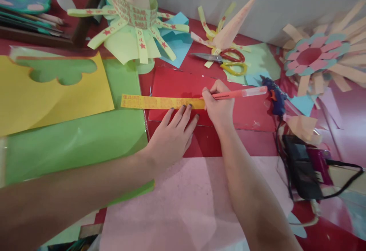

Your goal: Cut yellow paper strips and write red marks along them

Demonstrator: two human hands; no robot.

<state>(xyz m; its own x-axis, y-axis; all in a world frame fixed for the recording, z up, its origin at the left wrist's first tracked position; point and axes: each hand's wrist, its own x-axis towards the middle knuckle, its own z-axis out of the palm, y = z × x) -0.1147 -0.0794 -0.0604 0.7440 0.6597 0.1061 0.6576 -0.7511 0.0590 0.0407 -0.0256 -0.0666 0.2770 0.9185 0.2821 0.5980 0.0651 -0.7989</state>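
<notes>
A narrow yellow paper strip (162,102) with reddish pen marks lies across a red sheet (171,81). My left hand (174,136) rests flat with its fingers apart, the fingertips on the strip's lower edge. In my right hand (219,108) is an orange-red pen (243,92), gripped near its tip. The pen's point is at the strip's right part; my fingers hide the strip's right end.
Scissors (225,58), a blue glue gun (273,94) and paper crafts (137,14) sit at the back. Yellow paper (57,102) and green sheets (85,144) lie left, pink paper (171,205) in front. A black device (300,167) with cables lies right.
</notes>
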